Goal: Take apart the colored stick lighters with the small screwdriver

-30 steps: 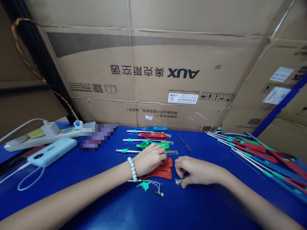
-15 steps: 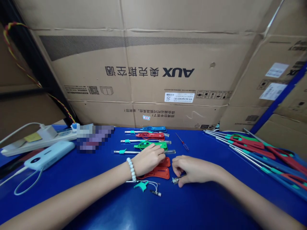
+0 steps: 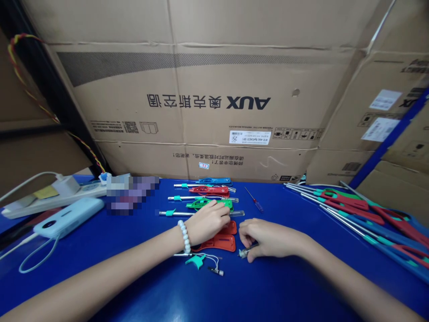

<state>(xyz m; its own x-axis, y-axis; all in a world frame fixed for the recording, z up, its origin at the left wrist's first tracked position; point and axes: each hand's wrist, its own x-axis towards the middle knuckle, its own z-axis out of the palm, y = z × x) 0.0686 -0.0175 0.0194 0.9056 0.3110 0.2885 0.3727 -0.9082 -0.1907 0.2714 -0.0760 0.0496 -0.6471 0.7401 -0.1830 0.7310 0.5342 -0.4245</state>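
Note:
My left hand (image 3: 212, 220), with a beaded bracelet at the wrist, is over the orange handle shells (image 3: 221, 243), fingers curled down. Whatever is under its fingertips is hidden. To the right, close above the blue table, my right hand (image 3: 263, 240) pinches a small dark part with a pale end (image 3: 243, 253). In front of the shells lie a turquoise trigger-like piece (image 3: 196, 261) and a small black part with a white tip (image 3: 216, 271), beside thin white wires. Just behind my left hand is a green handle (image 3: 209, 204) with a metal tube.
Red (image 3: 209, 191) and blue handles (image 3: 214, 181) with tubes lie farther back. A screwdriver (image 3: 254, 200) rests right of them. Several long-tubed red and blue tools (image 3: 362, 210) are piled at right. A power bank (image 3: 70, 217) and power strip (image 3: 80, 190) occupy the left; cardboard (image 3: 208, 67) walls the back.

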